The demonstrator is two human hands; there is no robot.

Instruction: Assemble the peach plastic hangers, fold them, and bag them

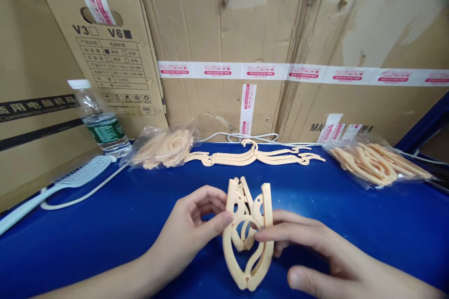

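A beige plastic folding hanger point(229, 252), its arms folded up into a V shape, is between my hands above the blue tabletop. More folded beige hanger parts show behind it; I cannot tell whether they belong to a second hanger. My left hand point(196, 219) pinches the left arm, thumb in front and fingers behind. On the other side, my right hand point(312, 247) has its index finger across the front of the right arm and other fingers behind it, with the thumb held apart. Farther back lies an unfolded beige hanger point(231, 159) with its hook up.
Clear bags of folded hangers lie at the back left point(164, 147) and right point(375, 161). A water bottle point(105, 126) and a pale hairbrush point(80, 173) are on the left. A white cable point(252, 136) runs along the cardboard boxes point(217, 23) behind the blue table point(157, 205).
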